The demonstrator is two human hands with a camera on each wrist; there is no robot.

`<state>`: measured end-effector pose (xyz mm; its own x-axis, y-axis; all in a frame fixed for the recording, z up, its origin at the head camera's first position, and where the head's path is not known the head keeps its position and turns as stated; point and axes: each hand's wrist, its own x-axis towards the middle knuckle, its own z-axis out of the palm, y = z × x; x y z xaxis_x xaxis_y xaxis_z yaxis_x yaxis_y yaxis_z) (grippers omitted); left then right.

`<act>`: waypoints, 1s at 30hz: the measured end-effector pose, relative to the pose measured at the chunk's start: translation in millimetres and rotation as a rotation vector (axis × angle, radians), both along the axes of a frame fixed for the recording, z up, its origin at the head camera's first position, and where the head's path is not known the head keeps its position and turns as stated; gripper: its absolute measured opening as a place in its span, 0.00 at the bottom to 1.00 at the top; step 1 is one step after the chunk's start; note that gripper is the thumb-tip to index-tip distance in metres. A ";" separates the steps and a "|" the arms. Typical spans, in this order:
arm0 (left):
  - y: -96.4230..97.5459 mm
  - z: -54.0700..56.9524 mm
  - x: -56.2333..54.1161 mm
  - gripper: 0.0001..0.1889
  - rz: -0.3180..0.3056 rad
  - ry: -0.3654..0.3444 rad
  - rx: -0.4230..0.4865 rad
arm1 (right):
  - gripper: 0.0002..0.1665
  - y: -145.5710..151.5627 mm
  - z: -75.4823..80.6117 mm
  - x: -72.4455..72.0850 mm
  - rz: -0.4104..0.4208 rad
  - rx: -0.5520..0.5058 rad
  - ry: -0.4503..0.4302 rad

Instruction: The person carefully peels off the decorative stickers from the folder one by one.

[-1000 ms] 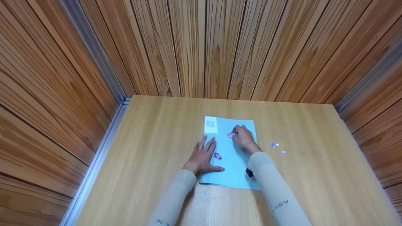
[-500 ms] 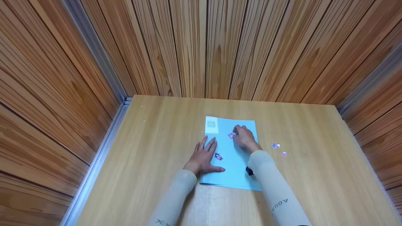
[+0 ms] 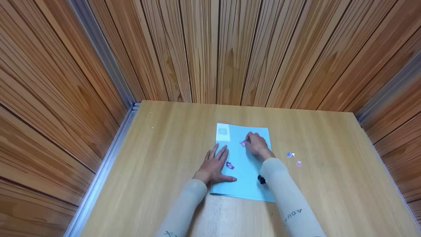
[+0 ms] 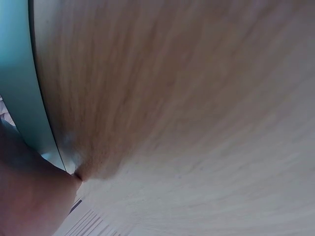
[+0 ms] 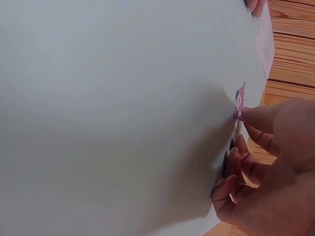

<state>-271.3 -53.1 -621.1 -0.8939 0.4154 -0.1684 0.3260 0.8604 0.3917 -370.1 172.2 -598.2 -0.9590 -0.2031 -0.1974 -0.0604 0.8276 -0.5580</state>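
Note:
A light-blue booklet (image 3: 243, 186) lies on the table, with a pale label (image 3: 223, 132) at its far left corner. My left hand (image 3: 212, 168) rests flat on its left side, fingers spread and thumb pointing right. Between that thumb and forefinger a small purple sticker (image 3: 230, 165) shows on the cover. My right hand (image 3: 257, 144) is over the upper right part of the cover and pinches a small pink sticker (image 5: 239, 103) at its edge between thumb and forefinger. The sticker is close against the cover. In the right wrist view the other fingers curl down onto the cover.
To the right of the booklet, a bluish sticker (image 3: 290, 154) and a small pink sticker (image 3: 298, 163) lie on the wooden table (image 3: 329, 184). Wood-panelled walls (image 3: 204, 52) enclose the table at the back and both sides. A metal rail (image 3: 102, 164) runs along its left edge.
Both hands and the booklet keep their places on the table; the right hand stays at the pink sticker. The head view has shifted slightly.

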 end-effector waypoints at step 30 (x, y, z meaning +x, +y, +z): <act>-0.4 -0.3 0.3 0.64 0.000 -0.011 0.013 | 0.09 7.0 -1.9 8.7 -0.010 -0.095 0.038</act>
<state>-271.0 -53.6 -621.5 -0.8920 0.4175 -0.1731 0.3213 0.8552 0.4067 -361.4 179.2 -600.2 -0.9676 -0.2093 -0.1413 -0.0747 0.7719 -0.6314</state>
